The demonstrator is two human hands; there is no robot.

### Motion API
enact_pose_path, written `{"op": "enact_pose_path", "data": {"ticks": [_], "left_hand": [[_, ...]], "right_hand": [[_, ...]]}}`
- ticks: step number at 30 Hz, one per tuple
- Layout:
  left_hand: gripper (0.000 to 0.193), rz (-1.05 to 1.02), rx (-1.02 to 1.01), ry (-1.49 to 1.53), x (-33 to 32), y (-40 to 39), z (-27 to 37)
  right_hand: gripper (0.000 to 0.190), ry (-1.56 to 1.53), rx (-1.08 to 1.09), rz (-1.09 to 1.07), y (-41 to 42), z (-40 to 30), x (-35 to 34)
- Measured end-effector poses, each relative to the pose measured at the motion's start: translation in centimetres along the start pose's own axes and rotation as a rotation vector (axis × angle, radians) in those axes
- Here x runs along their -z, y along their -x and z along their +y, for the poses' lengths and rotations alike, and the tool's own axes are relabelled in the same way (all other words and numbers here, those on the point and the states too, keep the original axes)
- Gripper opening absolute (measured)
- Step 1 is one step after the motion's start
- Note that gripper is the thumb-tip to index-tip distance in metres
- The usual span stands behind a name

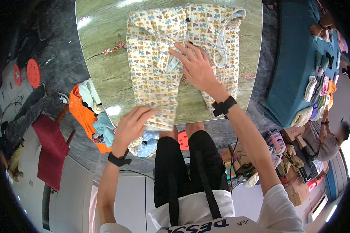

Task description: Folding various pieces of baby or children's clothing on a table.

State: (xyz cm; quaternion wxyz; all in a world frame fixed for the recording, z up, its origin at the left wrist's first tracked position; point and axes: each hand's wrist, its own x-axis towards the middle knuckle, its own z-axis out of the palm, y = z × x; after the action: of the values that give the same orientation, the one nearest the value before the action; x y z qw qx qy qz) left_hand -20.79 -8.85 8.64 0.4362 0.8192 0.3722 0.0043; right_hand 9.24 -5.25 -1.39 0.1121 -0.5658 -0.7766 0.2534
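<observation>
A cream garment with a small blue, yellow and brown print (pixel 154 72) lies spread over a wood-patterned table (pixel 105 72). Two long parts of it reach towards the near edge, and a curved opening with pale blue lining shows at the upper right. My left hand (pixel 134 123) is at the lower end of the left part, fingertips on the cloth; whether it pinches the fabric is unclear. Fingers spread, my right hand (pixel 197 68) rests on the middle of the garment. Both wrists wear black bands.
Loose clothes, among them an orange one (pixel 80 113), are heaped beside the table's lower left. A maroon chair (pixel 51 151) and red round stools (pixel 33 73) stand left. At right, folded clothes lie on a teal-covered table (pixel 288 64); other people work there. Cardboard boxes (pixel 297 189) are at lower right.
</observation>
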Motion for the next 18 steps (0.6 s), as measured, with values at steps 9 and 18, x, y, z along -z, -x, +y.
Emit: {"op": "enact_pose_path", "data": {"ticks": [9,18], "left_hand": [[0.055,0.406,0.469,0.53,6.2,-13.0,0.8],[0.066,0.477,0.021,-0.17,-0.1,-11.9,1.9]], "right_hand": [[0.047,-0.067,-0.055,-0.138,5.3,-2.4,-1.0],[0.029,-0.243,-0.093,-0.02,5.7,-2.7,-1.5]]}}
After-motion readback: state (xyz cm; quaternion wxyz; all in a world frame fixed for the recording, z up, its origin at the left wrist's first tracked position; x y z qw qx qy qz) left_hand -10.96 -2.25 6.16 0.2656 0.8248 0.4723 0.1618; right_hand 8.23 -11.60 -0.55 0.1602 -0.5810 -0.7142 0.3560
